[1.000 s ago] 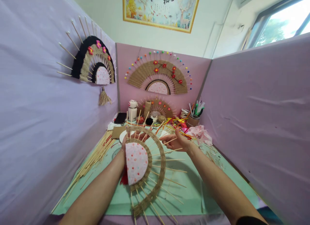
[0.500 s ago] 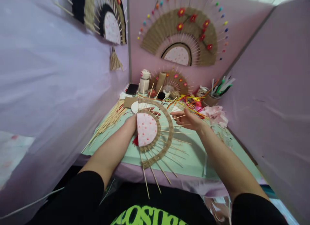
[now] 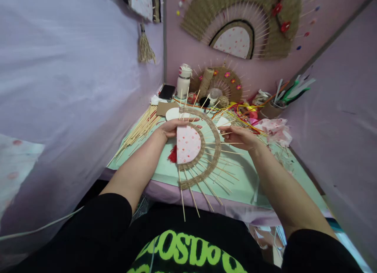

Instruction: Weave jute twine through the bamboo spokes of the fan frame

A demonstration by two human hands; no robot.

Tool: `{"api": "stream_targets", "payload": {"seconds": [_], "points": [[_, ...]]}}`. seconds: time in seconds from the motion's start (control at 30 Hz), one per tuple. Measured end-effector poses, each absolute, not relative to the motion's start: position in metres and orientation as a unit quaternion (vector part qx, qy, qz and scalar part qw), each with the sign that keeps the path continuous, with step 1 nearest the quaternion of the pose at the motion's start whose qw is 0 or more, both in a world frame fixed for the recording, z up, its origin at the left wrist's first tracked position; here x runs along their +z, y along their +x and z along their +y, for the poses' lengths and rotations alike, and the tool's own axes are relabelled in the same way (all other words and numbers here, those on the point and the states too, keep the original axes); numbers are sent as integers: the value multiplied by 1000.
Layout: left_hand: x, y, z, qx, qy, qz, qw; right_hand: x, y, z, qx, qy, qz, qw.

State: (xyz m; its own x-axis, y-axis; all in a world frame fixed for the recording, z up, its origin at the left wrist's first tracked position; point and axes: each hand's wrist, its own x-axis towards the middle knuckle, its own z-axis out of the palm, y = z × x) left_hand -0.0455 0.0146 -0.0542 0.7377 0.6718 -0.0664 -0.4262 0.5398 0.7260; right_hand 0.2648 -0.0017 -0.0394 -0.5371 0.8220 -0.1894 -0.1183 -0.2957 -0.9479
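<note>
A half-round fan (image 3: 196, 149) of bamboo sticks woven with jute cord, with a pink dotted centre (image 3: 187, 144) and a red tassel (image 3: 172, 155), is held above the green mat (image 3: 235, 186). My left hand (image 3: 173, 127) grips the fan at its upper left edge, fingers curled around the pink centre. My right hand (image 3: 240, 135) is at the fan's right side, fingers pinched around one of the sticks. The sticks fan out past the mat's front edge.
A pile of loose bamboo sticks (image 3: 140, 130) lies at the left of the mat. At the back stand a white bottle (image 3: 183, 81), a jute spool (image 3: 207, 81), a small finished fan (image 3: 225, 81), a pen cup (image 3: 272, 108) and tangled ribbons (image 3: 250, 112). Purple partition walls close in three sides.
The camera has tilted down, so my black shirt now shows. Both hands keep hold of the fan, which has come slightly nearer to my body.
</note>
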Motion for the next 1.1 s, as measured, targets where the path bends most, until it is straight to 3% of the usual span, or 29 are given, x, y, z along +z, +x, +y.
{"api": "stream_targets", "payload": {"seconds": [0.23,0.47,1.1], "points": [[-49,-37,22,350,366,176,844,-27,266,8,683,-360,-546,325],[-37,-43,14,371,367,185,833,-22,262,13,718,-325,-522,325],[-40,-51,9,412,362,72,833,-4,260,14,688,-306,-557,350]]}}
